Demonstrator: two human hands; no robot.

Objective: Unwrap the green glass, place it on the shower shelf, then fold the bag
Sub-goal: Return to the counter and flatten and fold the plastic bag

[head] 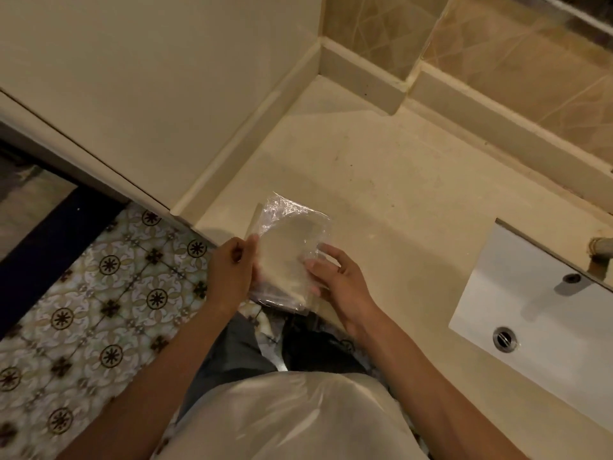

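Note:
A clear, crinkled plastic bag [288, 247] is held flat between both hands above the front corner of the beige countertop [381, 180]. My left hand [230, 272] pinches the bag's left edge with thumb and fingers. My right hand [335, 277] grips its right edge, fingers on top of the plastic. The bag looks empty and partly flattened. No green glass and no shower shelf are in view.
A white sink basin [530, 313] with a drain [505, 338] is set into the counter at the right, a tap [600, 249] above it. A cream wall panel [149, 78] rises at the left, tiled backsplash [497, 51] behind. Patterned floor tiles [99, 293] lie lower left.

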